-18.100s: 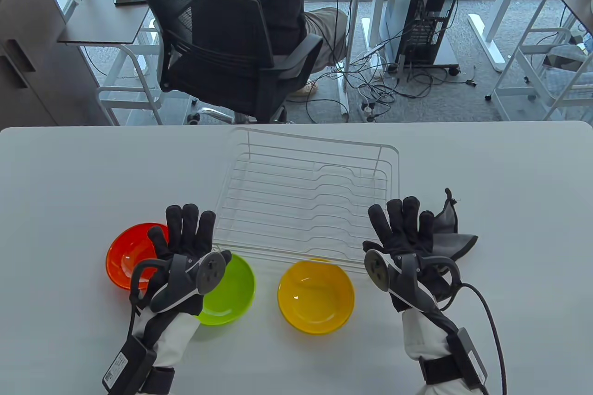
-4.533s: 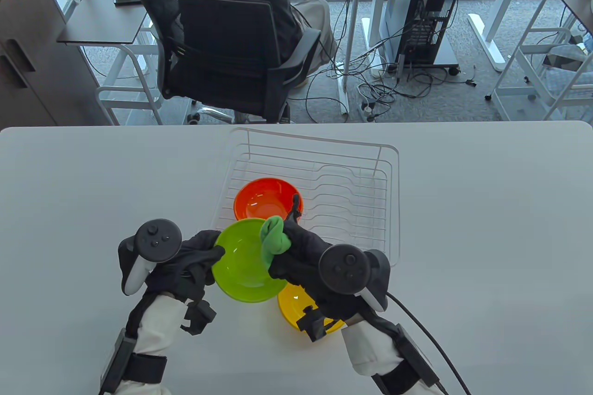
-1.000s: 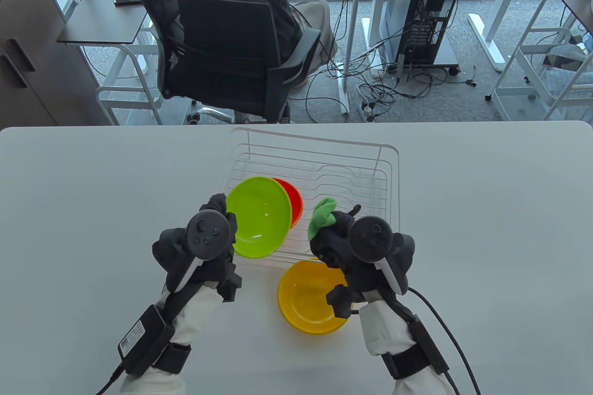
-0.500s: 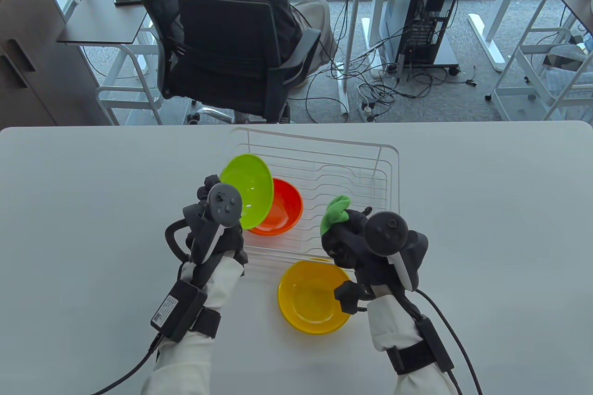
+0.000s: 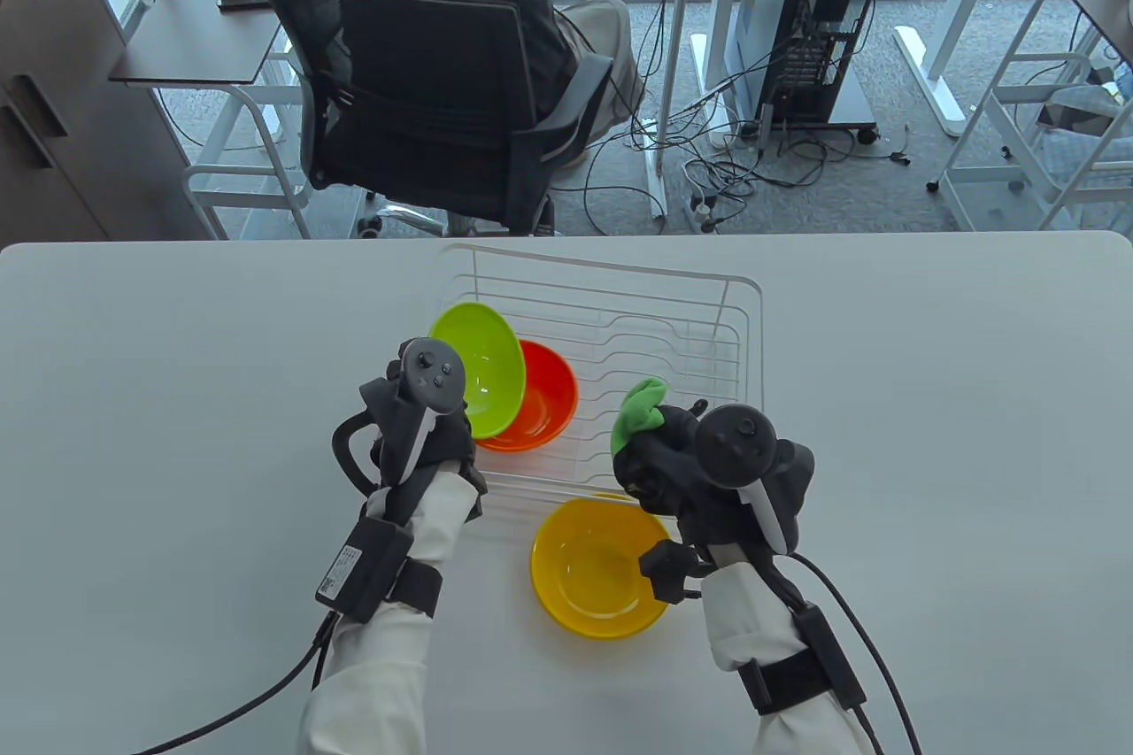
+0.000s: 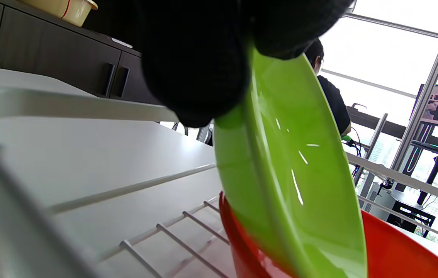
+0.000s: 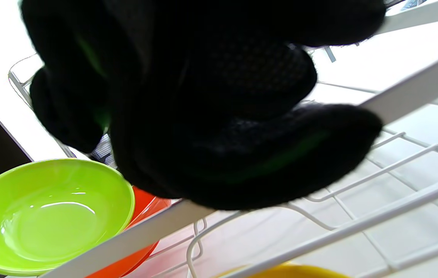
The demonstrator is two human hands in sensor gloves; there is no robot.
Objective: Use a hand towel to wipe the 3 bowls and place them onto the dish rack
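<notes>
My left hand (image 5: 416, 427) pinches the rim of the green bowl (image 5: 478, 365), which is tilted steeply with its lower edge inside the red bowl (image 5: 544, 401) on the white wire dish rack (image 5: 673, 330). In the left wrist view a gloved fingertip (image 6: 199, 77) clamps the green bowl (image 6: 292, 181) above the red bowl (image 6: 396, 251). My right hand (image 5: 673, 454) grips a bunched green and grey hand towel (image 5: 639, 410) over the rack's near edge. The yellow bowl (image 5: 593, 569) sits on the table in front of the rack. In the right wrist view the fist fills the top, with the green bowl (image 7: 49, 216) beyond.
The white table (image 5: 177, 348) stretches to both sides of the rack. Beyond its far edge a person sits in a black office chair (image 5: 425, 91), with a computer tower (image 5: 814, 11) and floor cables behind.
My left hand has lowered the green bowl a little toward the red bowl in the rack, tilting it more steeply. My right hand with the towel has hardly moved.
</notes>
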